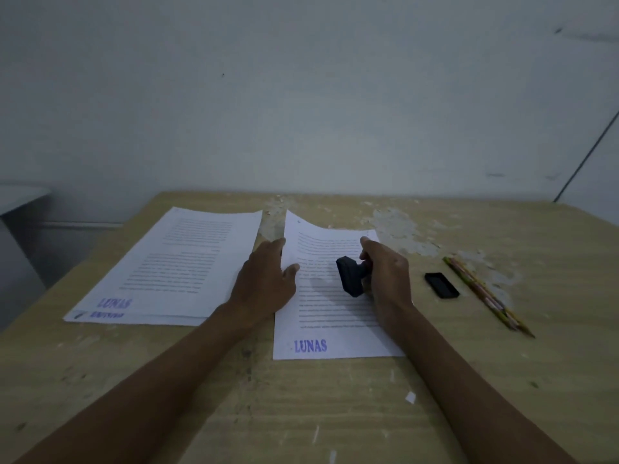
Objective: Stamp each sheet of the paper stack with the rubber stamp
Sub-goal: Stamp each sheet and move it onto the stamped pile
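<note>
Blue ink spells "LUNAS" (310,346) at the near left corner of the sheet (331,296) in front of you, and the same word (115,303) marks the top page of the pile (174,266) to its left. The printed lines on both are too small to read. Your right hand (388,276) has its grip closed around the black stamp (350,276), tilted above the middle of the sheet. Your left hand (268,279) lies flat with fingers spread, touching the sheet's left edge, where the paper's far corner curls up. Right of the sheet lie a black lid (442,285) and pencils (485,294). The tabletop (301,413) is pale, worn wood, scuffed and flaking at the back, against a plain grey wall (301,95) in dim light.
</note>
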